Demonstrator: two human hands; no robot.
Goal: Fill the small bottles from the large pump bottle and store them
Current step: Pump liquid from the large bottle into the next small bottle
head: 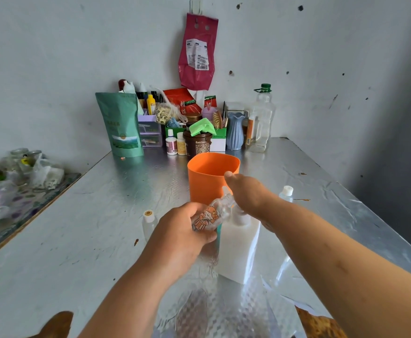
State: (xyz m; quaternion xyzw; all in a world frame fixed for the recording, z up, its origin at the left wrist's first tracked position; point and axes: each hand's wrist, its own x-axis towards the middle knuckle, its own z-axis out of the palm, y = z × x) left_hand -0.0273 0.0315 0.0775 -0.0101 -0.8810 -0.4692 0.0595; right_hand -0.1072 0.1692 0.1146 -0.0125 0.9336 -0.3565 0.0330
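Observation:
A large white square pump bottle [238, 250] stands on the foil-covered table [82, 240] in front of me. My right hand [247, 193] lies on top of its pump head, palm down with the thumb out. My left hand [182, 230] grips a small clear bottle with an orange cartoon sticker [211, 215], tilted with its neck up against the pump's nozzle. Two more small clear bottles with white caps stand on the table: one to the left [149, 223], one to the right [286, 193]. An orange container [211, 176] stands open just behind the pump bottle.
Clutter lines the back wall: a green pouch [121, 125], organiser boxes, a brown tub [197, 142], a blue vase [235, 130], a tall clear bottle with a green cap [261, 118]. A lower side table with jars [16, 172] is at the left.

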